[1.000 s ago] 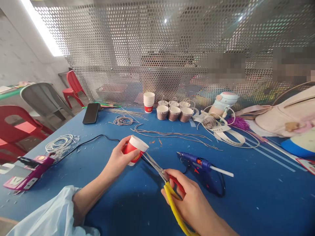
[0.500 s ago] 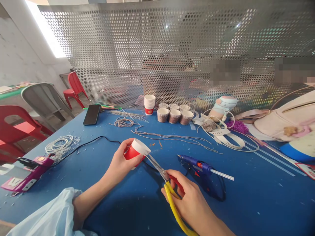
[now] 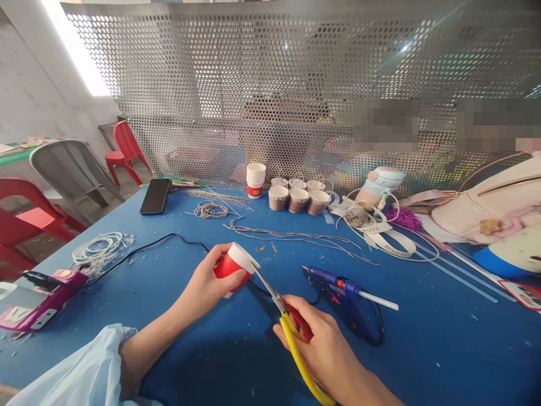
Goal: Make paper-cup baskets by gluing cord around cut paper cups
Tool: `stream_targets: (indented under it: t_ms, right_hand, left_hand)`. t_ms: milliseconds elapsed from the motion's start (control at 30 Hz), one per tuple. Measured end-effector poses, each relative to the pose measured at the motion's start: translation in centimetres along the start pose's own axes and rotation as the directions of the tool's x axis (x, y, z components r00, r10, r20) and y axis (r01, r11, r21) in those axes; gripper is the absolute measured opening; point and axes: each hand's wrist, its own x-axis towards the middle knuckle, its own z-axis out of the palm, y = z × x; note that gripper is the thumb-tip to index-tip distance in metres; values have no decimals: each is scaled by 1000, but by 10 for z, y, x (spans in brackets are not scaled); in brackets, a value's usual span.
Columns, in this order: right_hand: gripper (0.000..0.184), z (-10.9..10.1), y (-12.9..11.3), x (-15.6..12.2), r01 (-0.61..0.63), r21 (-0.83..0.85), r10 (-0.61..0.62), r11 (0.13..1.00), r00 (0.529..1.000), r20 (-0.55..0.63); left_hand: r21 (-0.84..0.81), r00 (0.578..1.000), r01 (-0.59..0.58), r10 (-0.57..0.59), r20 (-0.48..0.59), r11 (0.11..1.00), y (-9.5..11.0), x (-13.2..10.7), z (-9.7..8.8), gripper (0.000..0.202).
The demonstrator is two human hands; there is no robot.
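Observation:
A red and white paper cup (image 3: 237, 261) is tilted in my left hand (image 3: 216, 274), its rim turned toward the right. My right hand (image 3: 316, 338) grips a pair of scissors (image 3: 291, 344) with yellow and red handles. The scissor tips meet the cup's rim, and the blades lie nearly together. Just right of the scissors, a blue glue gun (image 3: 338, 283) lies on the blue table (image 3: 203, 361) with a clear glue stick protruding from its back.
Behind are a stack of paper cups (image 3: 256, 180), several twine-wrapped cups (image 3: 298, 198) and cut cords (image 3: 296, 234). A phone (image 3: 155, 196), a purple power strip (image 3: 46, 299) and white cord (image 3: 98, 248) lie left. Ribbon (image 3: 391, 242), a bottle (image 3: 382, 183) and a bag (image 3: 469, 208) are right.
The scissor blades have drawn closer together at the cup's rim. Both hands stay almost in place, and the whole view has shifted slightly.

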Motion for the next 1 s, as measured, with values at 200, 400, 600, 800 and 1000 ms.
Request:
stream_targets:
  t_ms: [200,400,600,800,1000]
  right_hand:
    - [22,-4,-4,-2,-13,-8,13,1000,998,63]
    - [22,-8,-8,0,-41,-1,41,999,994,99]
    - [24,-5,-5,-1,-50,-4,50,999,996,77]
    - [16,-7,-20,-2,-219,196,184,956,966,183]
    - [15,-9,-21,-4,-187,139,156,972,966,207]
  left_hand:
    - [-60,999,29,-26,48,998,-3,2,-4,47]
    - [-213,988,115,-90,125,970,-7,2,-5,61]
    - [-211,984,103,-68,168,972,-7,4,-7,66]
    - [-132,978,73,-44,205,989,-6,7,-10,62]
    - [-117,964,128,-95,249,985,-1,8,-10,61]
